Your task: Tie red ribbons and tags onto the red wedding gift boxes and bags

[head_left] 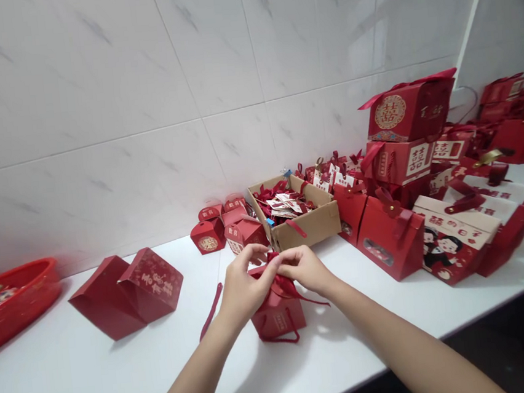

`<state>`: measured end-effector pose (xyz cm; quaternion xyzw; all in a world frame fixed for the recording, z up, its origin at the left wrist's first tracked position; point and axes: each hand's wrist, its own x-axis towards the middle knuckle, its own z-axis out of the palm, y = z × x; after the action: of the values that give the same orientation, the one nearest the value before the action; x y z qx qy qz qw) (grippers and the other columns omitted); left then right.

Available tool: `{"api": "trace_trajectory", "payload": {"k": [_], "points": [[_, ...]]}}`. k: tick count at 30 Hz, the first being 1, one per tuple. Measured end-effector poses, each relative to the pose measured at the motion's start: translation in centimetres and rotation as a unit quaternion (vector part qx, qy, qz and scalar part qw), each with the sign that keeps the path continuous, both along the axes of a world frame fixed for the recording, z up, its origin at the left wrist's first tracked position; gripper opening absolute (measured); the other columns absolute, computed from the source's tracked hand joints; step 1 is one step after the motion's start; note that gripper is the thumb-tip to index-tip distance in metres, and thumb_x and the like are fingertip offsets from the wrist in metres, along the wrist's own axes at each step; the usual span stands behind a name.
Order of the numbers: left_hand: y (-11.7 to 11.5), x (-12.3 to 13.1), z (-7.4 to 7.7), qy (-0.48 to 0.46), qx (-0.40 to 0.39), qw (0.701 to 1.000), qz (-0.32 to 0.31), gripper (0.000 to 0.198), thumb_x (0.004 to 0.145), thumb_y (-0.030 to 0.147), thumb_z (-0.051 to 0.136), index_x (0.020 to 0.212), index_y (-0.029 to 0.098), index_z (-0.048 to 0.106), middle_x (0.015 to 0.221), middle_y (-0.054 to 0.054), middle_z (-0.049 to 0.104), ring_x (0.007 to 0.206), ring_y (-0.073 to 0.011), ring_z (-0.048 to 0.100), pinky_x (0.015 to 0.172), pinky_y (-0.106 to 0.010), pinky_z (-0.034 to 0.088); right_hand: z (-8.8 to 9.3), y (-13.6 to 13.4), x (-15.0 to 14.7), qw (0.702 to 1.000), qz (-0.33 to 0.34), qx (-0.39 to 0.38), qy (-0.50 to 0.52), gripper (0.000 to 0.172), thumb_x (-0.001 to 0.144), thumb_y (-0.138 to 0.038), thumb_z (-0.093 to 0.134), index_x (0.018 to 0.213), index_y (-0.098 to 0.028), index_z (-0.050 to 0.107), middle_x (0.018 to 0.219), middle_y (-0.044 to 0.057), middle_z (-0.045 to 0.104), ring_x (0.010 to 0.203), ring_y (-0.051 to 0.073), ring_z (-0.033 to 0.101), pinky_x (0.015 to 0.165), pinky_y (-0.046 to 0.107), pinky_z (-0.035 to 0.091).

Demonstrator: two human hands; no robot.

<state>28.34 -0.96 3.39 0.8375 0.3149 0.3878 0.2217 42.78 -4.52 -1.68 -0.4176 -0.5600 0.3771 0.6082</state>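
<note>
a red basin stands at the left, stacked gift boxes at the right, before a tiled wall.

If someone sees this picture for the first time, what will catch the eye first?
Probably the left hand and right hand, meeting at a red ribbon atop a small red gift box near the centre. Next, perhaps, the large red double-happiness box topping a stack at right. Then the red basin at the left edge.
</note>
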Motion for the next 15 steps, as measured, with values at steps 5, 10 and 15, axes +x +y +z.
{"api": "trace_trajectory", "payload": {"k": [5,10,15], "points": [[0.1,-0.1,0.4,-0.01,-0.014,1.0,0.014,0.017,0.08,0.03,0.06,0.069,0.018,0.063,0.071,-0.001,0.062,0.07,-0.0142,0.056,0.067,-0.024,0.042,0.3,-0.3,-0.4,0.998,-0.047,0.037,-0.022,0.014,0.073,-0.029,0.067,0.07,-0.016,0.07,0.079,0.004,0.064,0.077,0.016,0.058,0.072,0.028,0.044],[0.6,-0.6,0.6,-0.013,-0.041,0.999,0.005,0.029,0.086,0.041,0.051,0.071,0.018,0.063,0.079,-0.002,0.062,0.077,-0.0154,0.057,0.074,-0.025,0.042,0.3,-0.6,-0.9,0.999,-0.033,0.032,-0.017,0.018,0.077,-0.029,0.062,0.087,-0.016,0.071,0.083,0.005,0.069,0.078,0.017,0.061,0.072,0.029,0.046],[1.7,-2.8,0.1,0.028,-0.145,0.987,0.07,0.033,0.084,0.051,0.047,0.086,0.019,0.058,0.094,-0.005,0.062,0.088,-0.0212,0.056,0.074,-0.029,0.043,0.0,-0.6,-0.7,0.999,-0.034,0.002,-0.004,0.024,0.077,-0.037,0.065,0.084,-0.015,0.072,0.075,0.005,0.068,0.064,0.015,0.056,0.06,0.027,0.044]]}}
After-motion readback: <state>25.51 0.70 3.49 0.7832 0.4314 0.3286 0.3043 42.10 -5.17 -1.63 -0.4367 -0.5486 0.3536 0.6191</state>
